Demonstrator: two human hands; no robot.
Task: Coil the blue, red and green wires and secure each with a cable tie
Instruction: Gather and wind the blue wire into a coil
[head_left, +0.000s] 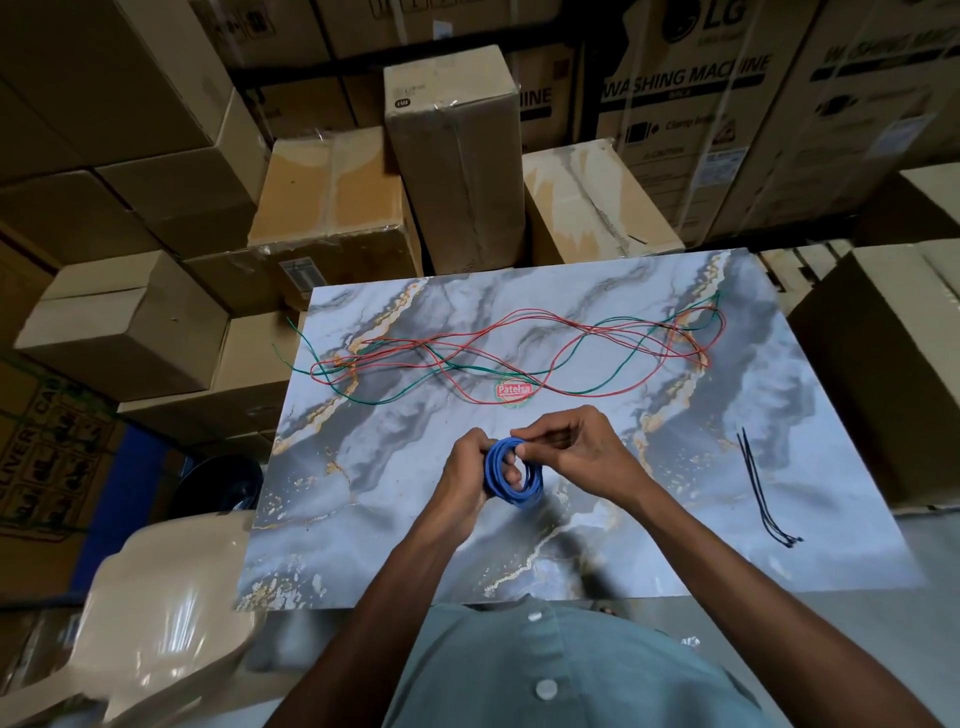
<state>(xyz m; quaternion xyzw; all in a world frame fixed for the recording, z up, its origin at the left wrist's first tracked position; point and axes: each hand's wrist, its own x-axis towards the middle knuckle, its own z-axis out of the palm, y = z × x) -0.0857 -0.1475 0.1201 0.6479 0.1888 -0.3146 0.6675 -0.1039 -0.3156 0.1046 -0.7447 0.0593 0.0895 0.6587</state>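
The blue wire (524, 493) is wound into a small round coil held above the marble-patterned board (363, 493). My left hand (462, 478) grips the coil from the left, fingers through its middle. My right hand (571, 452) pinches the coil's top edge with fingertips. The red wire (561, 358) and the green wire (395, 397) lie loose and tangled together across the far half of the board. Three black cable ties (761, 488) lie side by side near the board's right edge.
A round red and green sticker (514, 392) sits mid-board just beyond my hands. Cardboard boxes (457, 156) are stacked behind and to both sides. A beige plastic chair (156, 597) stands at the lower left.
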